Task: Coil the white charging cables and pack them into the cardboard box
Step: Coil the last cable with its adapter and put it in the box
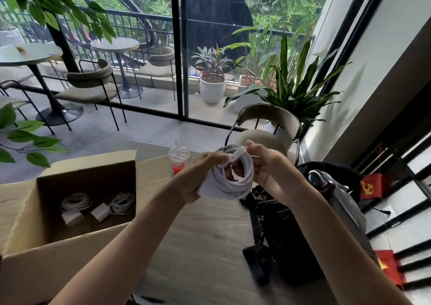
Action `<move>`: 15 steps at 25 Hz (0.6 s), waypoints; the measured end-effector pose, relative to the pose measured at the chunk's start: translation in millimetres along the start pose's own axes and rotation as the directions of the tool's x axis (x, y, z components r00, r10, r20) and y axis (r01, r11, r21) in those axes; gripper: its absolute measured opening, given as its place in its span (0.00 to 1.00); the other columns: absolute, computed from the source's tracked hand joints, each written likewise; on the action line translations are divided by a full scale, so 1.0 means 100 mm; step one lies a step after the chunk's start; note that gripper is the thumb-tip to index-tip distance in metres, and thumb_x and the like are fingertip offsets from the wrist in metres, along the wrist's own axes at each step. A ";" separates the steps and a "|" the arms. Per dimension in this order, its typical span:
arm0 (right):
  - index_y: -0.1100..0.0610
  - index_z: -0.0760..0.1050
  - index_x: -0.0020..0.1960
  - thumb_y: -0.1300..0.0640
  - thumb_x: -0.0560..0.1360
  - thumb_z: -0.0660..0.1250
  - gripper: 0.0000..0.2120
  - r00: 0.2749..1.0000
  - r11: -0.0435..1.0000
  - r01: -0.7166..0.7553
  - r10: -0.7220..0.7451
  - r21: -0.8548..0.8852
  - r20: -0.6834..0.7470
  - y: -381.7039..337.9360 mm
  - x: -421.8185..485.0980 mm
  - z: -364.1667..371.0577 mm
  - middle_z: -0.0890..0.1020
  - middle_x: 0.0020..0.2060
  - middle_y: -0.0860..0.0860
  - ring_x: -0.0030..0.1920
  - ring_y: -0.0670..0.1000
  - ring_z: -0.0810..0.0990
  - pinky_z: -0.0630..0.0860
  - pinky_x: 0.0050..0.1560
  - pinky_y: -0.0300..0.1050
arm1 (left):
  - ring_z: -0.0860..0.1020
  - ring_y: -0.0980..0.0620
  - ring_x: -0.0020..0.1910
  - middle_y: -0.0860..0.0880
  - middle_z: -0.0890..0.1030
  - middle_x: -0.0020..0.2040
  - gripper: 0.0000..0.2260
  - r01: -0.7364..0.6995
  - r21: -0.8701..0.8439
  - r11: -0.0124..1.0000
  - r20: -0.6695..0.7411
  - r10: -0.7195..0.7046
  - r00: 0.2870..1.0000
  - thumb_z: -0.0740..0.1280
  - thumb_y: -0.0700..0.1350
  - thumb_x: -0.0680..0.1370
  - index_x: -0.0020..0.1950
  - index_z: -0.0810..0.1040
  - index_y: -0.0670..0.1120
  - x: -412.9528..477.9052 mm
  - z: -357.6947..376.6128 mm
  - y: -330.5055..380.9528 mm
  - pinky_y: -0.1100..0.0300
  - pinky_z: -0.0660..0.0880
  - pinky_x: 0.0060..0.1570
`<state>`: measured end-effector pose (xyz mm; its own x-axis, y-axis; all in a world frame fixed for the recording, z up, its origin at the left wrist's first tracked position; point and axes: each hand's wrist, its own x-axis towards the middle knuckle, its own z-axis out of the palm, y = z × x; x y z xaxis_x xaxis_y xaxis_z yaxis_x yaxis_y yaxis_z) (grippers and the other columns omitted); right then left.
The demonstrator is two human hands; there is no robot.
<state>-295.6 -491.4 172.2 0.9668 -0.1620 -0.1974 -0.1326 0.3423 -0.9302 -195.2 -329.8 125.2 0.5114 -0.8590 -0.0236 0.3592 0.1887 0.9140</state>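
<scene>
A coiled white charging cable [235,181] with its white adapter block hangs above the table between both hands. My left hand [198,176] grips the coil and the block from the left. My right hand [265,164] pinches the cable's end plug at the top of the coil. The open cardboard box [30,211] stands at the left on the table. Inside it lie two coiled white cables [75,201] [122,203], each with a white adapter [72,218] [100,214] beside it.
A plastic cup with red drink [178,162] stands behind the box flap. A black bag [286,234] with a grey pouch sits at the right of the wooden table [198,246]. A chair [268,127] stands beyond the table's far edge.
</scene>
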 end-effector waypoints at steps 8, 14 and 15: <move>0.58 0.73 0.57 0.68 0.71 0.72 0.18 0.995 0.981 0.095 -0.087 -0.167 0.054 0.00 -0.05 -0.01 0.84 0.40 0.57 0.36 0.51 0.81 0.79 0.40 0.43 | 0.81 0.58 0.33 0.52 0.83 0.34 0.09 -0.036 0.138 0.990 -0.023 0.039 0.999 0.69 0.52 0.70 0.42 0.87 0.50 -0.03 0.00 0.04 0.66 0.76 0.34; 0.55 0.73 0.56 0.63 0.72 0.75 0.16 0.954 0.820 0.243 -0.300 -0.518 -0.027 0.08 -0.06 0.03 0.87 0.39 0.54 0.38 0.49 0.86 0.80 0.37 0.40 | 0.84 0.52 0.41 0.46 0.86 0.43 0.10 -0.024 0.156 0.987 -0.003 0.025 1.000 0.70 0.51 0.72 0.46 0.87 0.46 0.00 -0.02 -0.01 0.61 0.80 0.43; 0.54 0.74 0.55 0.59 0.72 0.75 0.15 0.919 0.727 0.278 -0.391 -0.628 -0.046 0.11 -0.06 0.04 0.87 0.39 0.52 0.38 0.48 0.86 0.81 0.37 0.41 | 0.84 0.52 0.40 0.46 0.86 0.42 0.10 -0.010 0.149 0.989 -0.005 0.011 1.000 0.71 0.51 0.71 0.45 0.87 0.47 0.00 -0.01 -0.02 0.62 0.80 0.42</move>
<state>-302.3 -482.8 164.4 0.9304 -0.3255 0.1683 0.0351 -0.3778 -0.9252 -194.9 -329.4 123.1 0.5188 -0.8547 -0.0153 0.2338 0.1247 0.9642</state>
